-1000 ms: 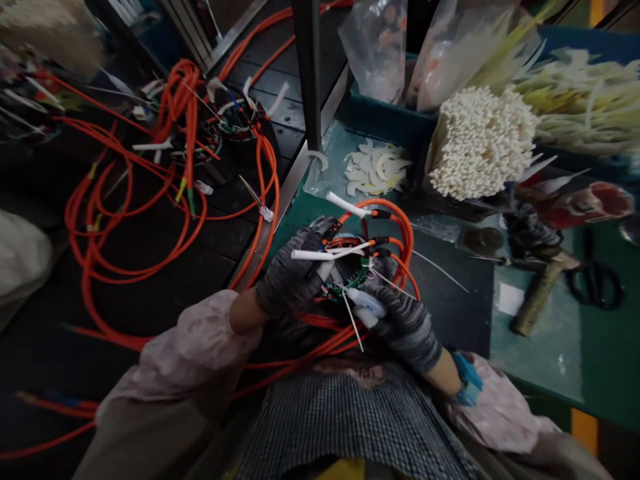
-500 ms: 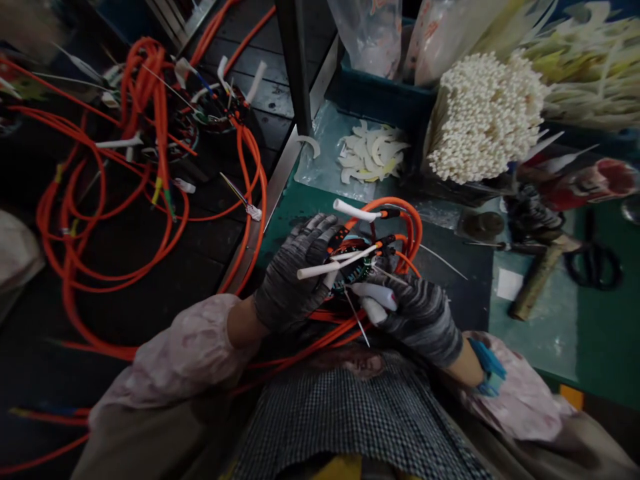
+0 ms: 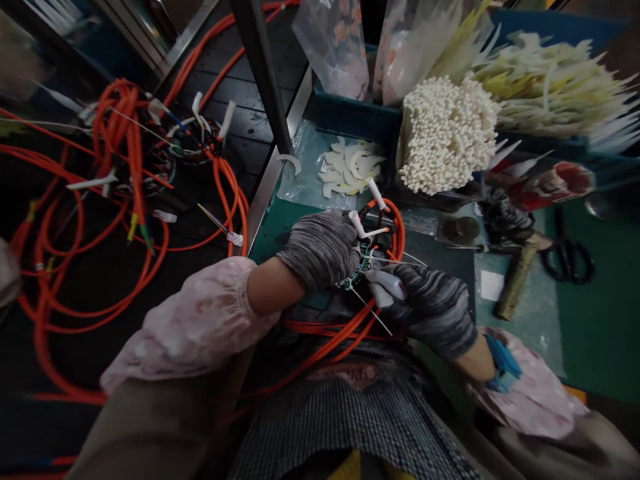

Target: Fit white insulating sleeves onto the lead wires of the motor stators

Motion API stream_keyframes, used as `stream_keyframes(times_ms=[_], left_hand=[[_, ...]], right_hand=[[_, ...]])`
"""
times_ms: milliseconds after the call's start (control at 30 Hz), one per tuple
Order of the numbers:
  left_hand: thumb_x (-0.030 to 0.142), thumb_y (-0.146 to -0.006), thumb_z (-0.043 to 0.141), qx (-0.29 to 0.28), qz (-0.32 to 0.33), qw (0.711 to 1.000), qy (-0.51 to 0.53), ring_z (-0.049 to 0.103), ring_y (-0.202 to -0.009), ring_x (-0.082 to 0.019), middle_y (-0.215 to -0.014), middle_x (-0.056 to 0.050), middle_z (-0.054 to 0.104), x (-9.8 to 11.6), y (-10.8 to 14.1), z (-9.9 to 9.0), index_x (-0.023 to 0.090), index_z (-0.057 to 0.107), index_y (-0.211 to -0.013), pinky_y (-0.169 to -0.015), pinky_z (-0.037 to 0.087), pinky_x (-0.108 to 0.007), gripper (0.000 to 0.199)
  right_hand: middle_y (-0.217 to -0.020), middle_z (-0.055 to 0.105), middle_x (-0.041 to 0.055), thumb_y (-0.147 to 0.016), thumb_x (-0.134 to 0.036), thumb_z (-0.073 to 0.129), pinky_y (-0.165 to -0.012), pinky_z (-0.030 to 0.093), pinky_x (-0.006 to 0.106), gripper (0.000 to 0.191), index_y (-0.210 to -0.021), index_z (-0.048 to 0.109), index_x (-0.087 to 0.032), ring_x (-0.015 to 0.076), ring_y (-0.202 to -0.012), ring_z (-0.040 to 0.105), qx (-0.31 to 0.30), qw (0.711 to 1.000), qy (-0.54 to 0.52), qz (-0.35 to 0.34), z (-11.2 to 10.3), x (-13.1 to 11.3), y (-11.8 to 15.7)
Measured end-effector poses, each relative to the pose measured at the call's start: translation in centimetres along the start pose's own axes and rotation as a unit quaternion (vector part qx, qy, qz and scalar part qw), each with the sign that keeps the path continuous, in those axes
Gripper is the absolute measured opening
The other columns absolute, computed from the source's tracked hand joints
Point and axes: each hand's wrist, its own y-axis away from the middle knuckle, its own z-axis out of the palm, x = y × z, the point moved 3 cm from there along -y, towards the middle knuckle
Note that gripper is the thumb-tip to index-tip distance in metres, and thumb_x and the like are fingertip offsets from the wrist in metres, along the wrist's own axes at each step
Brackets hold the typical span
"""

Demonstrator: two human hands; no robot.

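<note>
A round wound part (image 3: 356,270) with green and white lacing sits between my hands, orange cables (image 3: 399,230) looping from its far right side. My left hand (image 3: 323,247), in a grey striped glove, is closed round the part's left side, beside white sleeves (image 3: 356,225) on the leads. My right hand (image 3: 433,300), gloved alike, holds a small white-handled tool (image 3: 390,283) at the part's near right edge. A thin white cord (image 3: 373,312) trails from the part toward my apron.
Orange cable coils (image 3: 120,133) with more wound parts lie at left, beyond a dark upright post (image 3: 263,73). Behind are cut white pieces (image 3: 353,167) and a bundle of white sticks (image 3: 445,133). Black scissors (image 3: 567,253) and a rod-like handle (image 3: 515,283) lie at right.
The view has shifted, moving the surroundings left in the picture. My left hand has moved right and turned over the part's left side. The white sleeves now stand more upright.
</note>
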Motion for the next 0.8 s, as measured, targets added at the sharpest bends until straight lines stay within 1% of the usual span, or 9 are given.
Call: stream_keyframes(times_ms=[167,233,300,433,533,600,633,700,800], left_hand=[[0.028,-0.103,0.055,-0.027,-0.038,0.999,0.001,0.081,-0.103,-0.034,-0.113,-0.014,0.084,-0.4,-2.0,-0.6,0.014,0.079,-0.122,-0.091,0.067,-0.045,0.035],[0.032,-0.102,0.057,-0.031,-0.050,0.998,0.005,0.082,-0.101,-0.034,-0.111,-0.012,0.085,-0.6,-2.6,-1.0,0.016,0.081,-0.122,-0.088,0.067,-0.042,0.035],[0.034,-0.101,0.060,-0.047,-0.067,0.997,0.008,0.082,-0.105,-0.036,-0.115,-0.013,0.085,-0.5,-3.1,-1.5,0.017,0.082,-0.125,-0.090,0.067,-0.044,0.036],[0.033,-0.104,0.060,-0.097,-0.090,0.991,0.013,0.079,-0.120,-0.038,-0.128,-0.013,0.083,-0.2,-3.6,-2.2,0.019,0.081,-0.132,-0.103,0.065,-0.049,0.038],[0.035,-0.106,0.058,-0.099,-0.090,0.991,0.012,0.078,-0.122,-0.038,-0.129,-0.014,0.083,-0.1,-3.9,-2.3,0.017,0.081,-0.130,-0.106,0.064,-0.050,0.038],[0.036,-0.105,0.061,-0.086,-0.100,0.991,0.019,0.079,-0.119,-0.039,-0.124,-0.014,0.084,-0.3,-3.9,-2.1,0.016,0.083,-0.124,-0.105,0.064,-0.051,0.036],[0.037,-0.104,0.062,-0.072,-0.105,0.992,0.025,0.080,-0.117,-0.039,-0.122,-0.014,0.084,-0.5,-3.9,-1.9,0.016,0.083,-0.121,-0.104,0.065,-0.051,0.034],[0.037,-0.103,0.064,-0.035,-0.100,0.993,0.044,0.081,-0.114,-0.036,-0.119,-0.014,0.084,-1.0,-3.5,-1.4,0.016,0.083,-0.119,-0.103,0.066,-0.049,0.032],[0.034,-0.102,0.066,0.020,-0.039,0.993,0.113,0.081,-0.110,-0.030,-0.118,-0.011,0.084,-1.9,-2.0,0.1,0.018,0.082,-0.120,-0.102,0.066,-0.044,0.029]], right_hand=[[-0.079,0.081,0.0035,-0.107,-0.044,0.061,-0.058,0.041,0.031,0.031,-0.104,0.085,-0.024,0.0184,-0.065,0.068,0.021,0.995,0.099,0.000,0.6,1.0,-1.1],[-0.077,0.079,0.0061,-0.107,-0.044,0.060,-0.058,0.038,0.034,0.033,-0.103,0.083,-0.022,0.0206,-0.064,0.066,0.045,0.990,0.134,-0.011,1.2,1.3,-1.3],[-0.080,0.079,0.0087,-0.107,-0.042,0.062,-0.058,0.035,0.036,0.029,-0.104,0.082,-0.021,0.0226,-0.064,0.065,0.057,0.989,0.135,-0.020,1.9,1.5,-1.4],[-0.079,0.078,0.0087,-0.104,-0.041,0.067,-0.059,0.037,0.035,0.022,-0.100,0.080,-0.024,0.0231,-0.065,0.065,0.038,0.995,0.097,0.012,2.5,1.7,-1.4],[-0.078,0.078,0.0075,-0.103,-0.043,0.066,-0.058,0.041,0.033,0.024,-0.101,0.081,-0.025,0.0231,-0.065,0.068,0.040,0.994,0.099,0.021,2.3,1.6,-1.1],[-0.085,0.082,0.0074,-0.104,-0.043,0.065,-0.059,0.047,0.033,0.027,-0.104,0.082,-0.023,0.0235,-0.070,0.074,0.060,0.995,0.076,0.032,1.8,1.9,-0.5],[-0.089,0.084,0.0072,-0.103,-0.043,0.065,-0.061,0.051,0.033,0.027,-0.107,0.083,-0.023,0.0238,-0.073,0.076,0.073,0.995,0.046,0.054,1.4,2.4,-0.1],[-0.096,0.086,0.0062,-0.102,-0.042,0.068,-0.067,0.059,0.034,0.026,-0.112,0.083,-0.023,0.0247,-0.079,0.080,0.098,0.986,-0.039,0.129,0.6,4.4,0.8],[-0.106,0.086,0.0077,-0.100,-0.046,0.070,-0.084,0.066,0.043,0.031,-0.118,0.083,-0.025,0.0285,-0.093,0.082,0.151,0.951,-0.137,0.234,-0.4,9.6,2.2]])
